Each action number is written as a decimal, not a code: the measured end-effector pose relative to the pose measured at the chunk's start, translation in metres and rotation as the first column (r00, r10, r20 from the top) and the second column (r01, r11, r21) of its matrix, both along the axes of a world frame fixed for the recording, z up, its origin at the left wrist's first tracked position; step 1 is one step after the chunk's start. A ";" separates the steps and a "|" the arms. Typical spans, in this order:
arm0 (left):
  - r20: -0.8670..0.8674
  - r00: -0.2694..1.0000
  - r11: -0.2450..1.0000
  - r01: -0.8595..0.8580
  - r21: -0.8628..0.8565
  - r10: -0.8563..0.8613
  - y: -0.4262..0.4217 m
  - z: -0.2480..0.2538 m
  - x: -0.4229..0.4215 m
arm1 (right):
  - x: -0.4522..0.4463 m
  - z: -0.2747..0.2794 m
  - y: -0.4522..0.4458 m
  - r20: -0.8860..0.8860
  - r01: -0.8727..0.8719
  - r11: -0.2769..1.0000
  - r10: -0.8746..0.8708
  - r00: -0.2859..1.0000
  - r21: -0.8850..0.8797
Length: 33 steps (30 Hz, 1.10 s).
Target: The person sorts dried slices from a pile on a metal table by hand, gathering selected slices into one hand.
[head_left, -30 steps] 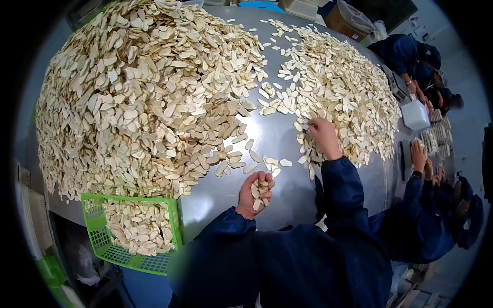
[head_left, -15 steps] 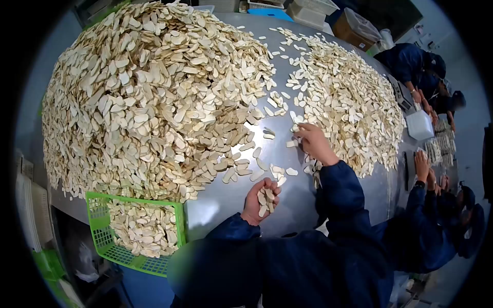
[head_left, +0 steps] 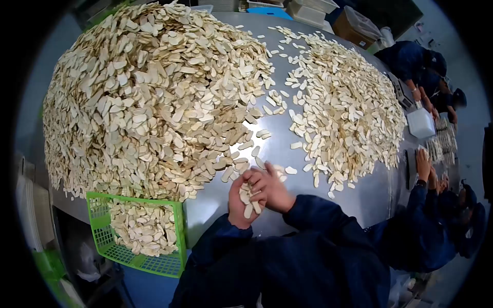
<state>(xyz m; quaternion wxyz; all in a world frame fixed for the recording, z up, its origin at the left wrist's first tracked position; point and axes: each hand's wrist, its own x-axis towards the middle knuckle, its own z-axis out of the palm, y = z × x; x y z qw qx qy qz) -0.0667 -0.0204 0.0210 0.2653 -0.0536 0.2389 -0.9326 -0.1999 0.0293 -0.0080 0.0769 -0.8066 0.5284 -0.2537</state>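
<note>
My left hand is cupped around a small handful of pale, flat, oblong dried slices, above the near part of the metal table. Against it, my right hand lies with its fingers bent over the top of that handful. Whether a slice is pinched in those right fingers is hidden. Just beyond both hands, a few loose slices lie on the metal. A large heap of slices rises to the left, and a lower, spread-out pile covers the right side.
A green plastic basket partly filled with slices stands at the near left edge. Co-workers in dark blue clothing are at the right, near a white container and a scale. Boxes stand at the back.
My right hand has moved from the edge of the right pile, left and toward me, onto the left hand's handful. The left hand has shifted slightly left.
</note>
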 end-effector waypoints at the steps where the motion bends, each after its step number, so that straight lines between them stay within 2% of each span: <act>1: 0.091 0.996 0.999 0.023 0.033 -0.026 0.002 -0.005 -0.001 | -0.015 -0.011 -0.008 -0.142 0.183 0.982 -0.187 0.972 -0.039; 2: 0.165 0.986 0.999 0.027 0.037 -0.033 0.007 -0.020 -0.005 | -0.039 -0.023 -0.021 -0.313 0.256 0.967 -0.248 0.917 -0.016; 3: 0.311 0.950 0.997 0.020 0.075 -0.042 0.011 -0.031 -0.011 | -0.060 -0.009 -0.029 -0.287 0.393 0.918 -0.389 0.876 -0.045; 4: 0.443 0.895 0.994 0.011 0.109 -0.059 0.014 -0.036 -0.017 | -0.085 -0.008 -0.031 -0.331 0.438 0.872 -0.488 0.808 -0.217; 7: 0.462 0.883 0.985 0.001 0.170 -0.080 0.016 -0.034 -0.025 | -0.162 -0.003 -0.040 -0.518 0.604 0.742 -0.652 0.553 -0.290; 8: 0.464 0.883 0.988 -0.003 0.152 -0.069 0.013 -0.032 -0.026 | -0.171 0.015 -0.038 -0.612 0.662 0.707 -0.645 0.458 -0.250; 11: 0.497 0.866 0.989 -0.027 0.146 -0.049 0.006 -0.012 -0.032 | -0.213 0.023 -0.048 -0.543 0.725 0.595 -0.757 0.363 -0.346; 12: 0.378 0.924 0.991 0.009 0.133 -0.059 0.005 -0.024 -0.032 | -0.215 0.027 -0.056 -0.503 0.745 0.556 -0.794 0.343 -0.369; 14: 0.126 0.988 0.993 0.077 0.094 -0.088 0.009 -0.061 -0.031 | -0.218 0.032 -0.082 -0.349 0.733 0.644 -0.753 0.557 -0.219; 15: 0.171 0.973 0.974 0.123 0.189 -0.156 0.007 -0.053 -0.031 | -0.217 0.032 -0.097 -0.256 0.710 0.690 -0.719 0.646 -0.144; 16: 0.146 0.977 0.982 0.135 0.135 -0.154 0.007 -0.057 -0.032 | -0.205 0.027 -0.112 -0.092 0.633 0.748 -0.658 0.748 -0.199; 18: 0.108 0.982 0.988 0.154 0.023 -0.155 0.007 -0.068 -0.030 | -0.186 0.023 -0.142 0.069 0.573 0.818 -0.575 0.815 0.051; 19: 0.184 0.970 0.987 0.157 0.016 -0.157 0.004 -0.062 -0.028 | -0.183 0.015 -0.154 0.087 0.597 0.799 -0.601 0.794 0.074; 21: 0.205 0.970 0.989 0.140 -0.040 -0.129 -0.001 -0.063 -0.026 | -0.174 0.001 -0.176 0.117 0.642 0.757 -0.653 0.748 0.120; 24: 0.213 0.972 0.990 0.121 -0.078 -0.102 -0.001 -0.064 -0.027 | -0.160 -0.002 -0.186 0.080 0.648 0.758 -0.653 0.754 0.081; 25: 0.195 0.975 0.989 0.122 -0.088 -0.103 -0.001 -0.067 -0.027 | -0.156 0.001 -0.181 -0.007 0.594 0.804 -0.595 0.804 0.027; 28: 0.193 0.975 0.987 0.128 -0.101 -0.107 -0.001 -0.066 -0.028 | -0.147 0.010 -0.154 -0.073 0.499 0.864 -0.494 0.866 0.069; 30: 0.197 0.974 0.987 0.136 -0.090 -0.117 -0.001 -0.064 -0.029 | -0.161 0.008 -0.130 -0.047 0.490 0.866 -0.488 0.872 0.100; 32: 0.160 0.979 0.985 0.141 -0.101 -0.124 -0.001 -0.064 -0.030 | -0.170 0.014 -0.106 0.157 0.528 0.835 -0.549 0.821 0.157; 33: 0.156 0.980 0.984 0.143 -0.107 -0.125 -0.001 -0.063 -0.030 | -0.174 0.018 -0.097 0.201 0.574 0.766 -0.635 0.746 0.291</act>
